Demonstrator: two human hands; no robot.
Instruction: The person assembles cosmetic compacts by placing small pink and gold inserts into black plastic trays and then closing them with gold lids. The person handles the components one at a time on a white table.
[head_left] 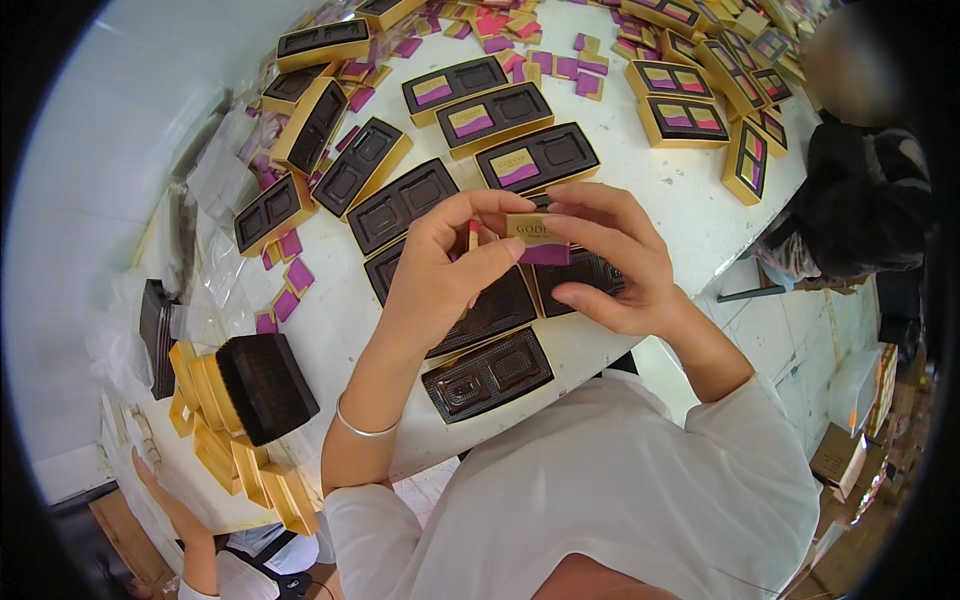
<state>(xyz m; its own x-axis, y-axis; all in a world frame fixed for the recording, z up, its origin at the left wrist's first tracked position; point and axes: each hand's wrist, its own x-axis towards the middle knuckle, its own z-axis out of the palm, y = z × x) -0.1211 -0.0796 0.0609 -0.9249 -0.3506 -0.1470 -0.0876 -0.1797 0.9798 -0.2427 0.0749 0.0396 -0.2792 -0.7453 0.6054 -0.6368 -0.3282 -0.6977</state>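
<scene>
My left hand (440, 255) is closed, its thumb pressing a small flat packet (545, 252), gold above and purple below. A second small piece with a red edge (473, 235) shows between that hand's fingers. My right hand (630, 265) has its fingertips against the packet's top and right side, its thumb apart below. Beneath my hands are dark trays in gold boxes, partly hidden. Nearest me lies a brown two-hollow tray (487, 375). Just beyond my hands, a gold box (540, 158) holds one gold-and-purple packet in its left hollow.
More two-hollow boxes (365, 165) stand at the left, and filled boxes (683, 120) at the far right. Loose packets (560, 67) lie across the back. A stack of dark trays (265, 388) sits by gold box sleeves (215, 455). Another person's hand (170, 495) is at lower left.
</scene>
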